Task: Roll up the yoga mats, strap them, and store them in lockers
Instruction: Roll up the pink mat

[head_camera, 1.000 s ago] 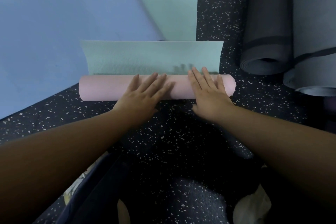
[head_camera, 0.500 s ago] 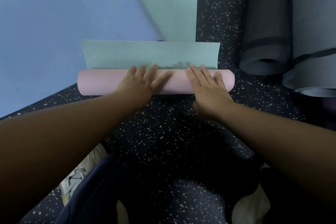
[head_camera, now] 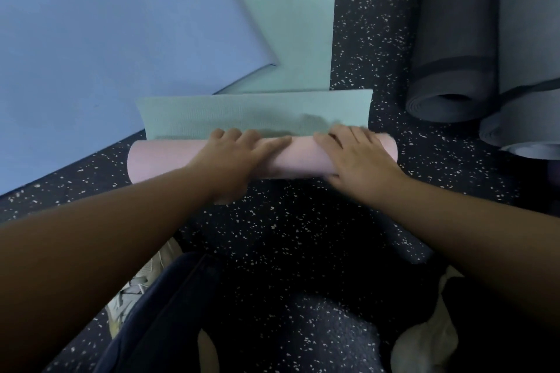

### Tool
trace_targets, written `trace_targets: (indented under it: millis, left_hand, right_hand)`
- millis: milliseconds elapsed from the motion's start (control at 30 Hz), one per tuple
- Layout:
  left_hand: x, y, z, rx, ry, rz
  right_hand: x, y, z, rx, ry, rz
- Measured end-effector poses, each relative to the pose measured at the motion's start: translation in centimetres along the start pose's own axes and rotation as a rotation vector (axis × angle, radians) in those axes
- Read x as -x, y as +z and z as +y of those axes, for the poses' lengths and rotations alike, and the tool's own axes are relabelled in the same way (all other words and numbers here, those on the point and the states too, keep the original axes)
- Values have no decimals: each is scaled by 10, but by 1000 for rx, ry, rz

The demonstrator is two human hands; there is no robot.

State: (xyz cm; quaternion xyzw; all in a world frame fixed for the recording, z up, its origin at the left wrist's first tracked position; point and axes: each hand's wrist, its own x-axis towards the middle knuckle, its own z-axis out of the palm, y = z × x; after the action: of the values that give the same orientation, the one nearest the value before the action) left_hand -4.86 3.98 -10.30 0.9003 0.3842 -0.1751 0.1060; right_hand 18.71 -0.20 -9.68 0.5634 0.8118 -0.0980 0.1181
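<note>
Blue mat point(head_camera: 106, 48) flat on the speckled floor point(head_camera: 303, 221), far left, its right edge lying over a teal mat point(head_camera: 291, 30) that is also flat.

Centre: the mat in work is two-sided, pink outside on the roll point(head_camera: 157, 160), teal ribbed inside on the unrolled flap point(head_camera: 242, 113). The roll lies crosswise on the floor, most of the mat wound up, a short flap left ahead of it. The flap's far edge touches or slightly overlaps the flat teal mat; its corners curl up a bit.

Left hand point(head_camera: 233, 160) is palm down on the roll's middle, fingers straight, tips over the top at the flap seam. Pressing, not gripping. Slight motion blur.

Right hand point(head_camera: 357, 157) sits on the roll's right end, fingers spread flat over it, same press, nothing held.

Right side: two grey rolls point(head_camera: 454, 39) lying side by side, well apart from the pink roll, each with a dark strap point(head_camera: 454, 65) around it.

Bottom: dark trouser leg point(head_camera: 169, 312) and pale shoe point(head_camera: 130, 297).
</note>
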Motion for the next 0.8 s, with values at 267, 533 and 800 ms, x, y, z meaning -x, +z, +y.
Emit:
trace_targets:
  millis: [267,533,800]
  left_hand:
    - [26,17,12,119,57,-29]
    - [19,18,11,2,86,-16]
    - [5,22,-1,-15,66,106]
  right_hand:
    - [24,16,-1,-33,-169,-18]
    - [27,11,-5,-42,-229,9]
    - [19,8,-7,-47,-137,18]
